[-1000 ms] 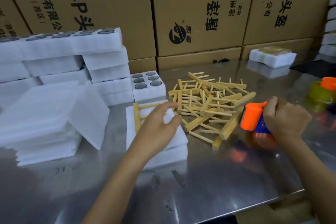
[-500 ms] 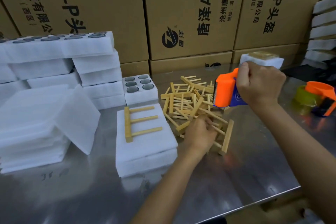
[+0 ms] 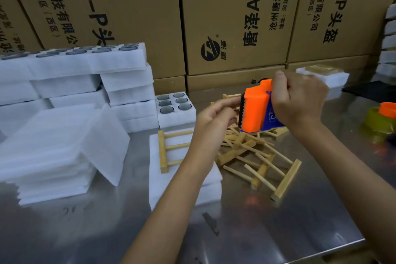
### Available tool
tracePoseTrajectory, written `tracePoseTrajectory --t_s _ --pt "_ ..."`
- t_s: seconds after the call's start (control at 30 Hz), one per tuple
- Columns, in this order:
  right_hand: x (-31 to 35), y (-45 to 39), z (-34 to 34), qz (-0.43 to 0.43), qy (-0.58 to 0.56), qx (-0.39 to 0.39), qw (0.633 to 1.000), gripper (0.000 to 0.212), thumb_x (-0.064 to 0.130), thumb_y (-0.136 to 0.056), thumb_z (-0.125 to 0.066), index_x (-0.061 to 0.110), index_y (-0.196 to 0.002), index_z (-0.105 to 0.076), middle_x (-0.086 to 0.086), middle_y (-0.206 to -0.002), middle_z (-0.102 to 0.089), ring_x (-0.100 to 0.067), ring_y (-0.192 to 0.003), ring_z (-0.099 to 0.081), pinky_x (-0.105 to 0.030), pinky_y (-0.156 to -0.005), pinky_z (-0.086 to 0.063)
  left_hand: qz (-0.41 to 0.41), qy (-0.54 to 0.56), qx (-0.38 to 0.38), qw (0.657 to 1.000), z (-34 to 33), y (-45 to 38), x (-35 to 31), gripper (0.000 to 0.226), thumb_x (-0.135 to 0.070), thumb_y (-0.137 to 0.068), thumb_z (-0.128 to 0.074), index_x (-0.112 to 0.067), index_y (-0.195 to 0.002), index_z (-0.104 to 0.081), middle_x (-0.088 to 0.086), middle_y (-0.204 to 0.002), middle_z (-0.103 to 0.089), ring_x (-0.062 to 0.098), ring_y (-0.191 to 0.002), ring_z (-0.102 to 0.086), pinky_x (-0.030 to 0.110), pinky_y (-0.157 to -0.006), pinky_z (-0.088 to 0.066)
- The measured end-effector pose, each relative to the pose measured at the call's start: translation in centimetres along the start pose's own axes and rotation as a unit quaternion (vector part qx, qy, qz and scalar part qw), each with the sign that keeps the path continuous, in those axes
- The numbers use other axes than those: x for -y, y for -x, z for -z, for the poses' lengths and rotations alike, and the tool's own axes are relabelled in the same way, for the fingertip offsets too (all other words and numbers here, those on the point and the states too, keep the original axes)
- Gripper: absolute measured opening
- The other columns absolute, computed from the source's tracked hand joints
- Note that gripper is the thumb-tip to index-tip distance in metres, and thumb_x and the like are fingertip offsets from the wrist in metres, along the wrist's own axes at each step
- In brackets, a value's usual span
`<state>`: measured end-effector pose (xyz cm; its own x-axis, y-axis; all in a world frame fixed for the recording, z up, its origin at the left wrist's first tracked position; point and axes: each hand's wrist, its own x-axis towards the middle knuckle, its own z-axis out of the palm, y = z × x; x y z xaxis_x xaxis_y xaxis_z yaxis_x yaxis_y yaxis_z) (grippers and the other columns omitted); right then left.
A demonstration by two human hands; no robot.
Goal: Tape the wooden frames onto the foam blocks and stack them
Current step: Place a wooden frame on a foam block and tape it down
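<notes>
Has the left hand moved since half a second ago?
Yes. The left hand rose off the pile of wooden frames to the tape dispenser.

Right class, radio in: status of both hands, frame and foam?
Right hand grips orange tape dispenser. Left hand at its blade, grip unclear. Wooden frame untaped on foam block. Nothing blocking.

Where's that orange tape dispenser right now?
The orange tape dispenser is right of centre in the head view, gripped by the right hand above the pile of wooden frames, with the left hand beside it.
</notes>
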<state>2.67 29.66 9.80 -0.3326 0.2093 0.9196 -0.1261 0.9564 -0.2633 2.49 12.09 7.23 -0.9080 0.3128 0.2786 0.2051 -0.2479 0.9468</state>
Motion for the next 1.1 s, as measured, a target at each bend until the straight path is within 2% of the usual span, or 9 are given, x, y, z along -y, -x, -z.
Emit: tracePoseTrajectory --t_s 0.13,0.3,0.43,0.5,0.63,0.77,0.87,0.97,1.1 --pt "1.4 0.6 -0.8 0.003 -0.026 0.018 0.999 0.043 0.031 -0.093 -0.032 0.03 -0.051 -0.025 0.013 -0.044 -0.028 -0.009 -0.042 -0.028 -0.023 -0.049 -0.018 0.017 0.04 -0.008 0.999 1.7 0.4 -0.6 0.029 -0.003 -0.094 -0.059 -0.017 -0.119 -0.061 0.006 -0.106 -0.076 0.021 -0.099 -0.071 0.034 -0.091 -0.058" --pt "2.3 1.4 -1.6 0.018 -0.058 0.038 0.997 0.044 0.03 -0.094 -0.034 0.027 -0.051 -0.034 0.014 -0.044 -0.033 -0.003 -0.042 -0.032 -0.023 -0.048 -0.02 0.073 0.056 -0.001 0.996 3.4 0.5 -0.9 0.026 -0.001 -0.091 -0.065 -0.006 -0.116 -0.065 0.003 -0.089 -0.076 0.013 -0.079 -0.071 0.021 -0.07 -0.057" --pt "3.1 2.0 -2.1 0.018 -0.071 0.063 0.995 0.043 0.035 -0.093 -0.032 0.027 -0.05 -0.033 0.013 -0.044 -0.036 -0.005 -0.043 -0.035 -0.025 -0.048 -0.022 0.108 0.007 0.013 0.994 4.8 0.5 -0.5 0.027 0.001 -0.091 -0.062 -0.001 -0.118 -0.068 0.013 -0.1 -0.076 0.019 -0.088 -0.073 0.023 -0.08 -0.058" --pt "3.6 2.1 -2.3 0.019 -0.068 0.069 0.995 0.043 0.035 -0.092 -0.031 0.027 -0.05 -0.032 0.013 -0.045 -0.036 -0.004 -0.043 -0.035 -0.024 -0.048 -0.02 0.117 -0.029 0.012 0.993 5.3 0.5 -0.3 0.023 0.002 -0.09 -0.062 -0.002 -0.11 -0.073 0.012 -0.098 -0.077 0.018 -0.088 -0.074 0.023 -0.081 -0.057" --pt "4.3 2.4 -2.6 0.011 -0.084 0.083 0.993 0.042 0.035 -0.092 -0.031 0.028 -0.05 -0.031 0.013 -0.044 -0.034 -0.004 -0.042 -0.035 -0.023 -0.049 -0.018 0.126 -0.043 -0.002 0.991 6.5 0.6 -0.5 0.027 -0.002 -0.091 -0.062 -0.016 -0.077 -0.08 0.001 -0.08 -0.077 0.011 -0.074 -0.071 0.017 -0.066 -0.054" --pt "5.0 2.4 -3.4 -0.013 -0.108 0.143 0.984 0.046 0.037 -0.092 -0.031 0.02 -0.051 -0.042 0.005 -0.045 -0.045 -0.008 -0.045 -0.043 -0.024 -0.05 -0.025 0.108 -0.078 -0.06 0.989 7.0 0.5 -0.5 0.022 -0.01 -0.095 -0.06 -0.02 -0.081 -0.073 -0.004 -0.073 -0.073 0.007 -0.068 -0.067 0.025 -0.07 -0.048" --pt "5.3 1.9 -4.2 -0.06 -0.13 0.211 0.967 0.05 0.04 -0.093 -0.031 0.012 -0.057 -0.051 -0.002 -0.049 -0.053 -0.014 -0.049 -0.052 -0.027 -0.054 -0.032 0.107 -0.07 -0.092 0.988 7.2 0.4 -0.4 0.019 -0.009 -0.096 -0.058 -0.015 -0.085 -0.072 -0.001 -0.073 -0.07 0.007 -0.06 -0.064 0.03 -0.071 -0.048" --pt "5.2 1.5 -4.7 -0.079 -0.101 0.278 0.952 0.048 0.048 -0.092 -0.034 0.017 -0.058 -0.048 0.001 -0.051 -0.055 -0.013 -0.052 -0.055 -0.027 -0.055 -0.031 0.127 -0.052 -0.082 0.987 7.3 0.5 -0.3 0.022 -0.017 -0.1 -0.058 -0.01 -0.083 -0.07 0.004 -0.073 -0.067 0.012 -0.062 -0.061 0.03 -0.071 -0.05" --pt "4.7 1.1 -5.7 -0.225 -0.188 0.409 0.864 0.047 0.054 -0.096 -0.038 0.017 -0.071 -0.05 -0.009 -0.07 -0.061 -0.024 -0.069 -0.061 -0.036 -0.066 -0.04 0.107 -0.081 -0.142 0.981 7.2 0.2 -0.2 0.029 -0.021 -0.099 -0.059 -0.013 -0.073 -0.068 -0.005 -0.058 -0.061 0.008 -0.053 -0.052 0.019 -0.055 -0.045"
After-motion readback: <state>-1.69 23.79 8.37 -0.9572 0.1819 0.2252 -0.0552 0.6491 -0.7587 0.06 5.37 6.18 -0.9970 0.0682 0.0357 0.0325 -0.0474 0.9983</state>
